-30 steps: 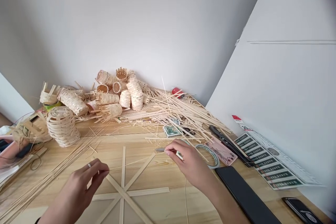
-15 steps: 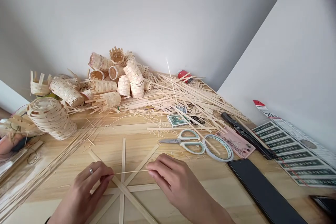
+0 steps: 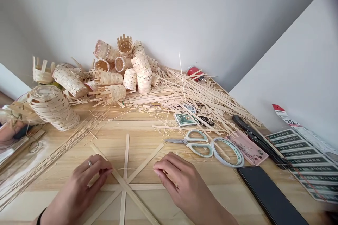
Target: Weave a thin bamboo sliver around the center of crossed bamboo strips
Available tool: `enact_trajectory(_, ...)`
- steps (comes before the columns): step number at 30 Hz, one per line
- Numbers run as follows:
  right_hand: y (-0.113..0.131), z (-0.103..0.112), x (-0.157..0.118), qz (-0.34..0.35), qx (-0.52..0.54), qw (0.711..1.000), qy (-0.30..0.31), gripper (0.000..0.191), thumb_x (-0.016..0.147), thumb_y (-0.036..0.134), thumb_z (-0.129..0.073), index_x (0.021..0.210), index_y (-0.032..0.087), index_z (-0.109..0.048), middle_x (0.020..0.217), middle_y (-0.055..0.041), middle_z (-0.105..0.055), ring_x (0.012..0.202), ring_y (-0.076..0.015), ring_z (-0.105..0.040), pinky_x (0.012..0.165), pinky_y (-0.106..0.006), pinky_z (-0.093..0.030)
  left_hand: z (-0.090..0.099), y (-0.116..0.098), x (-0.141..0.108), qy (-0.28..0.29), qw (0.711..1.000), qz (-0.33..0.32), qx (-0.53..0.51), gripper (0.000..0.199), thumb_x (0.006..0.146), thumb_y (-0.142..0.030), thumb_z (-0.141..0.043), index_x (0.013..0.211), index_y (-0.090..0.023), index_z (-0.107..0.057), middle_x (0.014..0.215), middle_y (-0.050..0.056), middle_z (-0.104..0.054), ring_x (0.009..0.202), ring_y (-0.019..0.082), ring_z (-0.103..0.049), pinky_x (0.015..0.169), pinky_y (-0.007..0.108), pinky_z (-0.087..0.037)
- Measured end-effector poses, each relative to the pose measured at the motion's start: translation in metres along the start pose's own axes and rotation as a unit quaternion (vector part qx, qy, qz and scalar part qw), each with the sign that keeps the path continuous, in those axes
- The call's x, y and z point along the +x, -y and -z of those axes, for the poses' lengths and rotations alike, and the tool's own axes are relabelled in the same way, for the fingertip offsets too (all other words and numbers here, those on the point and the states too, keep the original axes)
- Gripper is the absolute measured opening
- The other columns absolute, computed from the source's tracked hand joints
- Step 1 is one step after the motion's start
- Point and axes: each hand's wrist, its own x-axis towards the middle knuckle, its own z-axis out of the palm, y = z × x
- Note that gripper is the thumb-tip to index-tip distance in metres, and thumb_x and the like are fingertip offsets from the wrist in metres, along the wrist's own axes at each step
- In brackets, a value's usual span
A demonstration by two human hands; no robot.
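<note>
Pinched between thumb and fingers of my left hand [image 3: 88, 179], which wears a ring, is one end of a thin bamboo strand [image 3: 133, 169]. My right hand [image 3: 182, 182] pinches the other end, so the strand stretches straight across between them. Below it, several flat bamboo strips [image 3: 126, 158] cross one another in a star on the table, meeting near the middle. The strand passes just above that crossing, over the upper arms of the star; whether it touches them I cannot tell.
Scissors [image 3: 188, 142], a tape roll [image 3: 227, 152], a pink tray [image 3: 246, 147], a black-handled cutter [image 3: 258, 140] and a phone [image 3: 271, 195] lie to the right. Small woven baskets [image 3: 111, 77] and loose strips [image 3: 200, 93] are heaped at the back. Thin strands [image 3: 63, 146] lie leftward.
My hands have moved slightly apart, drawing the strand out longer between them. The view has shifted a little; the star of strips keeps its layout.
</note>
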Motion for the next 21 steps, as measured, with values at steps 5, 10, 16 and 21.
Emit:
enact_trajectory(5, 0.001, -0.004, -0.001, -0.008, -0.002, 1.0, 0.009, 0.019, 0.102, 0.006, -0.051, 0.095, 0.02, -0.061, 0.087, -0.0014, -0.064, 0.078, -0.0171, -0.057, 0.07, -0.031, -0.043, -0.003, 0.005, -0.005, -0.002, 1.0, 0.013, -0.012, 0.011, 0.105, -0.031, -0.053, 0.105, -0.027, -0.063, 0.089, -0.002, -0.067, 0.081, 0.014, -0.067, 0.072, 0.019, -0.052)
enact_trajectory(10, 0.004, 0.006, 0.003, -0.009, -0.021, 1.0, 0.005, 0.017, 0.102, 0.011, -0.051, 0.096, 0.022, -0.063, 0.089, -0.0018, -0.067, 0.083, -0.0184, -0.061, 0.075, -0.032, -0.048, -0.003, 0.006, -0.007, 0.013, 0.999, 0.029, -0.016, 0.013, 0.106, -0.032, -0.05, 0.102, -0.027, -0.062, 0.088, -0.002, -0.066, 0.083, 0.014, -0.068, 0.073, 0.019, -0.053)
enact_trajectory(16, -0.017, 0.096, -0.028, -0.219, -0.191, 0.946, -0.143, 0.031, 0.102, 0.046, -0.053, 0.125, 0.028, -0.062, 0.127, -0.0086, -0.066, 0.121, -0.0295, -0.061, 0.106, -0.048, -0.048, -0.001, 0.014, -0.008, -0.046, 0.999, -0.01, 0.025, 0.016, 0.104, -0.041, -0.053, 0.102, -0.028, -0.061, 0.085, -0.002, -0.07, 0.071, 0.013, -0.071, 0.065, 0.017, -0.054)
enact_trajectory(21, -0.053, 0.124, -0.127, -0.4, -0.304, 0.851, -0.152, 0.067, 0.089, 0.069, -0.048, 0.138, 0.022, -0.053, 0.135, -0.0171, -0.06, 0.133, -0.0407, -0.052, 0.112, -0.06, -0.042, -0.007, 0.025, -0.012, -0.063, 0.996, -0.057, 0.028, 0.014, 0.104, -0.04, -0.052, 0.105, -0.029, -0.06, 0.085, -0.002, -0.072, 0.07, 0.014, -0.073, 0.061, 0.015, -0.056)
